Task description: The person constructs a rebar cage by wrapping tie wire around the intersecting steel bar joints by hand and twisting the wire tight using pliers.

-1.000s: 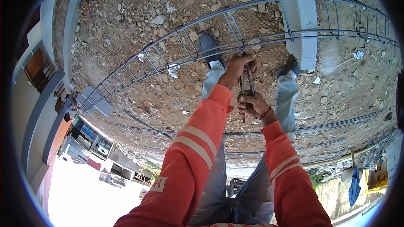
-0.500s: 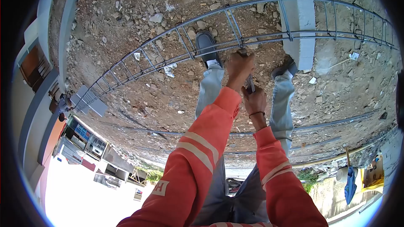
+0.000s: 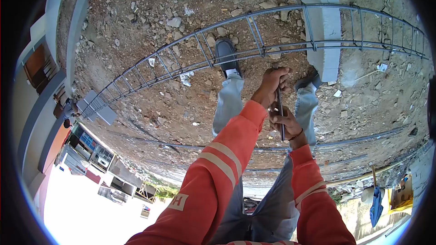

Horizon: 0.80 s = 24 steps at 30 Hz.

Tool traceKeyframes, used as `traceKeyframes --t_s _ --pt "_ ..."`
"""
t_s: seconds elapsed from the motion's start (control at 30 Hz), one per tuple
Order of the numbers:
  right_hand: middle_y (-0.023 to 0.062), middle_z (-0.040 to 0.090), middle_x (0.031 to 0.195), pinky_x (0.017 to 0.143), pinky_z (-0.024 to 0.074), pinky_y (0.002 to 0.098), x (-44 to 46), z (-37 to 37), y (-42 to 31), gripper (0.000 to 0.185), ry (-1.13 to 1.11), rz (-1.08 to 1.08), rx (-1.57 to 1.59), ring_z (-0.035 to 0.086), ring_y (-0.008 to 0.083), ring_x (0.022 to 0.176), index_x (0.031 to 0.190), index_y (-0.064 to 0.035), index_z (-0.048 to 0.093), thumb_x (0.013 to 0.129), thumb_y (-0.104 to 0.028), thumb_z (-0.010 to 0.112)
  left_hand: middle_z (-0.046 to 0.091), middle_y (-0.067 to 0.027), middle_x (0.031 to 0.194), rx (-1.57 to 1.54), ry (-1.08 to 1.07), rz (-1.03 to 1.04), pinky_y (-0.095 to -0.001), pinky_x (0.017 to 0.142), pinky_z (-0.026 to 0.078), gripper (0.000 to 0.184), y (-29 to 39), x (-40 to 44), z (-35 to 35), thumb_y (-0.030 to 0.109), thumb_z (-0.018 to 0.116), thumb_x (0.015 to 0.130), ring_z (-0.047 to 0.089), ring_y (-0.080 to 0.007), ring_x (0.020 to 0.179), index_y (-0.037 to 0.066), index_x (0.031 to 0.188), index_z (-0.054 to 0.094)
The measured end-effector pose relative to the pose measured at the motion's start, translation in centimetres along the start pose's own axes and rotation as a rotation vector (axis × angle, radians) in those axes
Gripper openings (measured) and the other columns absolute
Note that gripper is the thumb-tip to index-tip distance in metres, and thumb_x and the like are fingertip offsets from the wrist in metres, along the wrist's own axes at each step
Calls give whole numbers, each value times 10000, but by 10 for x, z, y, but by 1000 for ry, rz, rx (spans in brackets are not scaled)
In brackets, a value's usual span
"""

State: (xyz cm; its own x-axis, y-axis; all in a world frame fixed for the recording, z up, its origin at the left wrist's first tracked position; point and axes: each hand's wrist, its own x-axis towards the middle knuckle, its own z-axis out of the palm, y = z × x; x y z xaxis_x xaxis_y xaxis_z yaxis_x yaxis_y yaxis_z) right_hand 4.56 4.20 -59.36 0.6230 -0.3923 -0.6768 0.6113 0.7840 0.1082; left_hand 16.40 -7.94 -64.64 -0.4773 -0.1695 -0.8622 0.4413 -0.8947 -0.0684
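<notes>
Near the rebar frame, metal tool, left fingers clasping its upper end, right fingers grasping lower.

Ground: just bare brown dirt, loose stones pretty much everywhere
Concrete: one pale block running in from the top edge
Left side: cream wall with grey bands, plus a brownish opening, door or window, can't tell
Lower right: yellowish wall, sunlit
Light: strong daylight, lower left totally blown out
</notes>
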Motion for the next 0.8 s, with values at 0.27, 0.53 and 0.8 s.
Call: traceKeyframes --t_s 0.27,0.53,0.8 --pt "100 687 999 810 588 326 -53 3 -24 179 352 -196 -414 697 191 922 1048 37 608 883 19 676 647 -31 739 835 220 -102 -346 631 519 257 9 -62 34 260 630 965 558 -118 633 43 1096 675" --pt "116 639 991 797 492 396 -94 -55 -74 163 600 -391 -1300 634 251 926 1026 -24 654 875 4 597 543 38 684 1124 221 197 -275 489 326 192 43 -81 -6 228 651 917 436 -83 534 50 990 662" --pt "145 537 1081 878 431 492 -48 -118 -169 297 987 -799 -1954 540 356 1036 1047 -99 642 761 -19 650 312 111 663 562 149 69 -194 474 219 294 20 -82 45 413 617 982 248 -14 537 126 921 599"
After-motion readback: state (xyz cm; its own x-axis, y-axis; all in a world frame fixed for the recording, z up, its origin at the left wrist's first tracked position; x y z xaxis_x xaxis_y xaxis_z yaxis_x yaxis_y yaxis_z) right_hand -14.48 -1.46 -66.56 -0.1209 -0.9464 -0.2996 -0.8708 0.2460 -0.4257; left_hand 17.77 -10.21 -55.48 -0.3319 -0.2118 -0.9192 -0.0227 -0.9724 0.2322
